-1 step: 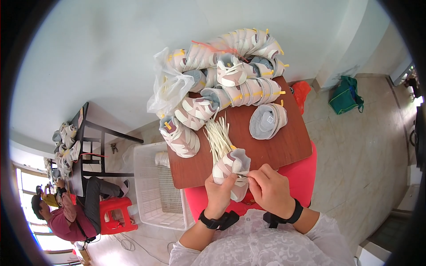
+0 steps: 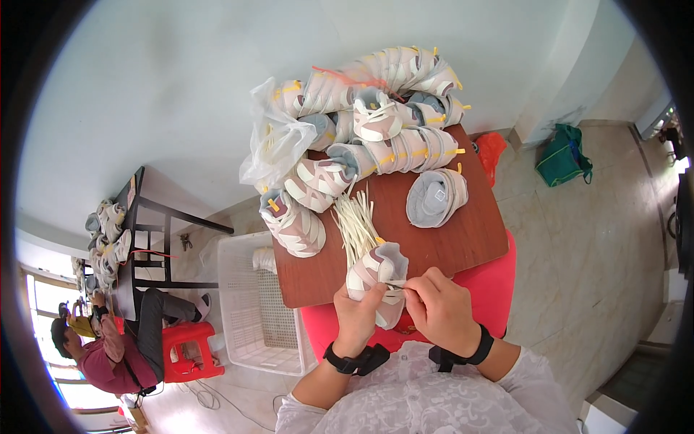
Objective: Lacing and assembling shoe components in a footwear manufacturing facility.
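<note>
The left hand [image 2: 354, 315] grasps a small shoe upper [image 2: 370, 273], thumb pressed over its front and fingers wrapped along its left side. The right hand [image 2: 444, 311] pinches a thin lace [image 2: 397, 286] between thumb and forefinger at the upper's lacing, the other fingers curled in. The upper sits in the grip at the near edge of the table [image 2: 470, 242], a smooth, reddish-brown board; its soft grey lining shows at the rounded opening, and pale pink and white panels overlap on its outside.

Just beyond the grip, flat cream laces [image 2: 353, 220] lie in a loose, straw-like sheaf. Beyond it to the right, a curled upper [image 2: 437, 199] opens in a padded grey bowl shape. Left of the sheaf, a laced upper [image 2: 295, 228] shows criss-crossed white strips. Farther beyond the grip, nested uppers [image 2: 408, 150] form a ribbed, tube-like row with yellow tabs, and a crinkled, translucent plastic bag [image 2: 278, 155] slumps at its left. Left of the grip stands a white plastic basket [image 2: 230, 311] with a gridded bottom.
</note>
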Demonstrator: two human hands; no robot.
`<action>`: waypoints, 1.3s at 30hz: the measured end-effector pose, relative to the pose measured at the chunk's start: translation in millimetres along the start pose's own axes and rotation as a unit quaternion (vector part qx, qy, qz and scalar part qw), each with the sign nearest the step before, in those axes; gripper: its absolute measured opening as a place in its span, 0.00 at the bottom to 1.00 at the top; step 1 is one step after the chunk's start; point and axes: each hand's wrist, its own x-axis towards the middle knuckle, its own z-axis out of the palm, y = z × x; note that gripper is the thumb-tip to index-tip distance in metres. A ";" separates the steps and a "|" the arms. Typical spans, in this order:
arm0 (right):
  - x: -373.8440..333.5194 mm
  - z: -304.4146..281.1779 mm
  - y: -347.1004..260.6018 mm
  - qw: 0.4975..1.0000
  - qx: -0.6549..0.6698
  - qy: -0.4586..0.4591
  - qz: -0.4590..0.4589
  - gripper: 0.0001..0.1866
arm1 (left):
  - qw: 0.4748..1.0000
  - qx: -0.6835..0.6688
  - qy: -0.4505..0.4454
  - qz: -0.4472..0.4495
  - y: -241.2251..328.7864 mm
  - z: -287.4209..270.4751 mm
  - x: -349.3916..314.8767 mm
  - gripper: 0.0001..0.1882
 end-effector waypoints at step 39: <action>-5.1 43.6 20.1 0.997 0.044 -0.013 0.058 0.05 | 0.839 0.384 -0.005 0.386 -18.9 9.5 14.3 0.11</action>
